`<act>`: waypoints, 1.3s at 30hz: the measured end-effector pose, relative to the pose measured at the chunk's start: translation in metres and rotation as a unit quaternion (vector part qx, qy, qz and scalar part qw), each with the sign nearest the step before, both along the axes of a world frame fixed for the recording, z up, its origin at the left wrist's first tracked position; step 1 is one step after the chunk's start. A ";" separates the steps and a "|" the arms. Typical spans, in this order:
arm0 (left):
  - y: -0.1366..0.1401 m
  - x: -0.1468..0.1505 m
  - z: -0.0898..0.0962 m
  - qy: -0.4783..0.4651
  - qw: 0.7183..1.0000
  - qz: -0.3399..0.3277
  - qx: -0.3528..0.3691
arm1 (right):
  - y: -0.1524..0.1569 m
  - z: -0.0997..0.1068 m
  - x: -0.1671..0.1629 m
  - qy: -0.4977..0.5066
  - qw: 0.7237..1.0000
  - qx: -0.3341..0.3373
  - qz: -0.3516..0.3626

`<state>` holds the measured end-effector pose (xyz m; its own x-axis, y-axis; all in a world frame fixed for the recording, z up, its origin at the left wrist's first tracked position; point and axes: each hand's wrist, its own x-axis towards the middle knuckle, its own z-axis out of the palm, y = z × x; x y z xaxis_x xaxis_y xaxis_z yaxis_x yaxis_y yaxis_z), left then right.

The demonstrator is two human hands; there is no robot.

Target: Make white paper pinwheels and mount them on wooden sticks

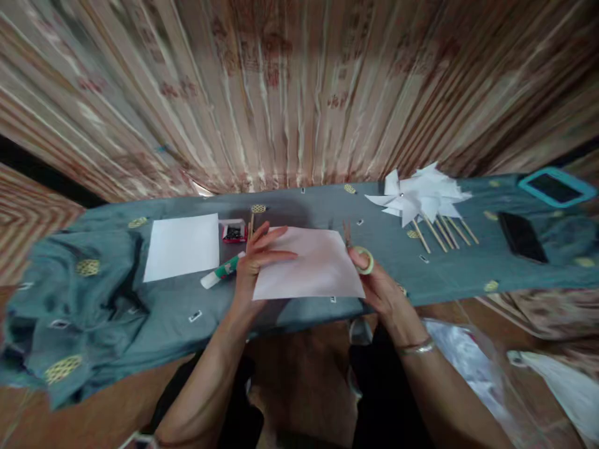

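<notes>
Over the desk's near side, one white sheet, left edge held by the left hand, right edge by the right hand, also gripping scissors; left, one glue stick; far right, white pinwheels.

Left hand at 8 o'clock covers one end of green-and-white tube and the near ends of thin sticks; right hand at 4, fingers mostly hidden behind paper sheet, thumb part-covering scissors. Dark bits in red box, 9 o'clock, too small to tell; pinwheels near 3 overlap, uncountable. Curtain at 12 cut off on top, print blurred; white bag at 4 cut off by right edge.
</notes>
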<state>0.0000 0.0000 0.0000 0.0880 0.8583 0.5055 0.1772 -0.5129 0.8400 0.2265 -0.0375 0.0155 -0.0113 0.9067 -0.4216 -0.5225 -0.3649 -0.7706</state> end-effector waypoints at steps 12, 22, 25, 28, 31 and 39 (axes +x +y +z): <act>-0.013 0.024 0.013 -0.365 0.868 -0.041 -0.334 | 0.003 0.000 -0.005 -0.057 0.995 0.054 -0.068; -0.027 0.037 0.019 -0.460 0.773 -0.114 -0.423 | 0.004 -0.005 -0.011 -0.082 0.982 0.109 -0.129; -0.026 0.037 0.019 -0.484 0.745 -0.127 -0.440 | 0.003 -0.006 -0.012 -0.070 0.982 0.113 -0.132; -0.027 0.041 0.019 -0.503 0.727 -0.107 -0.454 | 0.003 -0.008 -0.015 -0.078 0.983 0.114 -0.121; -0.029 0.046 0.017 -0.506 0.723 -0.075 -0.465 | 0.003 -0.011 -0.021 -0.098 0.983 0.116 -0.101; -0.011 0.027 0.022 -0.528 0.736 -0.005 -0.424 | -0.011 -0.009 -0.016 -0.228 0.966 0.122 0.023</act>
